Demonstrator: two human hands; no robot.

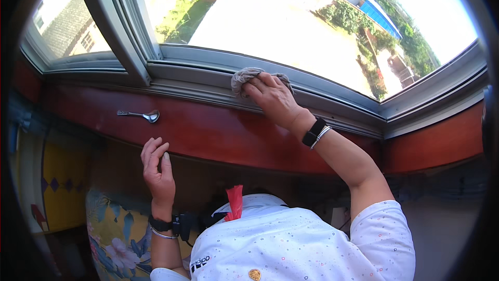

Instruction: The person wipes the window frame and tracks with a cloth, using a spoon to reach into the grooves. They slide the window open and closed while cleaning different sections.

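Observation:
My right hand (275, 96) is closed around a crumpled grey cloth (243, 79), pressed against the grey metal window frame (192, 81) at its lower track. Parts of the cloth stick out on both sides of my fingers. My left hand (158, 172) hovers in front of the sill's near edge, fingers loosely bent and slightly apart, with nothing in it. Beyond it, a metal spoon (140, 115) lies on the reddish-brown windowsill (208, 130), its bowl toward the right.
An upright window post (117, 26) stands at the left, between two panes. A floral-patterned fabric (117, 244) is below at the left, near a yellow panel (62, 182). Buildings and greenery show outside through the glass.

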